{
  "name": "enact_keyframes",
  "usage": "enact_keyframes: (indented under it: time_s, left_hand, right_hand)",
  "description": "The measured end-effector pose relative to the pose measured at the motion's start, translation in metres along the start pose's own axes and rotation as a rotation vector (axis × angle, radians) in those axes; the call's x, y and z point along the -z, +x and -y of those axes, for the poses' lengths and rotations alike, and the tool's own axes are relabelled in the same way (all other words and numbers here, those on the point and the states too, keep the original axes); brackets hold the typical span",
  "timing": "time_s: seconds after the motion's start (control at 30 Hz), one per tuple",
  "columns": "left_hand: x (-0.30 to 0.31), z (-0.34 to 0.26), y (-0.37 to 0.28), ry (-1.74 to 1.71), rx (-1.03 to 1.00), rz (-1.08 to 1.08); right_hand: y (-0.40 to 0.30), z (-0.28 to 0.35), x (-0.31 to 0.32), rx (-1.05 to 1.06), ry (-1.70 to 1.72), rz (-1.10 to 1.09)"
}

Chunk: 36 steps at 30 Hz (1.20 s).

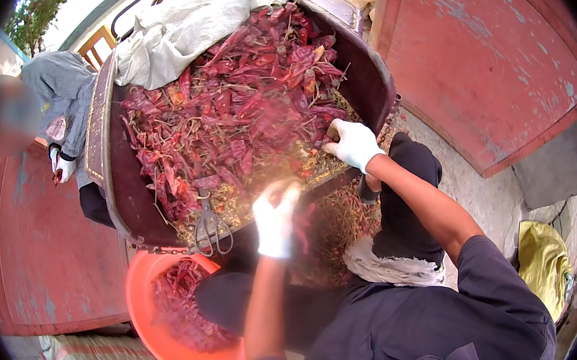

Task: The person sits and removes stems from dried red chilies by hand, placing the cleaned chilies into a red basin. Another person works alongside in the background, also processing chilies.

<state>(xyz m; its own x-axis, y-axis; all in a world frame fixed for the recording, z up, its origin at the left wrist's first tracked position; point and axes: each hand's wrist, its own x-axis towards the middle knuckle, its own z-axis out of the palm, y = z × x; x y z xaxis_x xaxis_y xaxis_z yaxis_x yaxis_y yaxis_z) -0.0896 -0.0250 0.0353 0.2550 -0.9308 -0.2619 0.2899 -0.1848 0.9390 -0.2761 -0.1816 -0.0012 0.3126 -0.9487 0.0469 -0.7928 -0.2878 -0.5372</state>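
Dried red chili peppers (237, 95) fill a dark red metal cart bed (374, 65) in front of me. My right hand (352, 141), in a white glove, rests at the heap's right front edge with its fingers curled against a pepper. My left hand (277, 215), also white-gloved and blurred by motion, is over the bed's front edge; whether it holds anything cannot be told. A blurred red pepper shows just right of it. Metal scissors (211, 229) lie over the front edge, left of my left hand. Below left, an orange plastic tub (140, 301) holds more dried peppers.
A white woven sack (188, 29) covers the heap's back left. At left, a co-worker (66, 98) holds a pepper in a gloved hand. Stems and debris (346, 224) lie below the bed. Red panels (491, 53) stand on both sides; a yellow sack (540, 264) lies at right.
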Motion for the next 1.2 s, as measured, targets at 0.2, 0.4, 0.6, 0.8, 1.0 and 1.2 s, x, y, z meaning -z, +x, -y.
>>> enact_keyframes:
  time_s: [0.2,0.4,0.6,0.8,1.0,1.2]
  left_hand:
    - [-0.001,-0.003,-0.001,0.054,-0.069,-0.023]
    - [0.002,0.007,0.003,0.274,-0.184,0.057]
    - [0.006,0.020,0.002,0.974,-0.751,-0.021]
    - [0.009,0.025,0.000,1.192,-0.911,0.014]
    - [0.012,0.017,0.000,0.573,-0.432,0.131]
    - [0.021,0.015,-0.005,-0.062,-0.194,0.163]
  right_hand:
    - [-0.053,0.057,0.020,-0.243,0.673,0.352]
    - [-0.086,0.068,0.015,-0.022,0.698,0.404]
    - [-0.084,0.056,0.018,0.140,0.343,0.272]
    - [-0.094,0.061,-0.004,0.380,-0.012,-0.006]
    - [-0.088,0.061,0.004,-0.025,0.915,0.328]
    - [-0.054,0.051,0.017,-0.236,1.308,0.296]
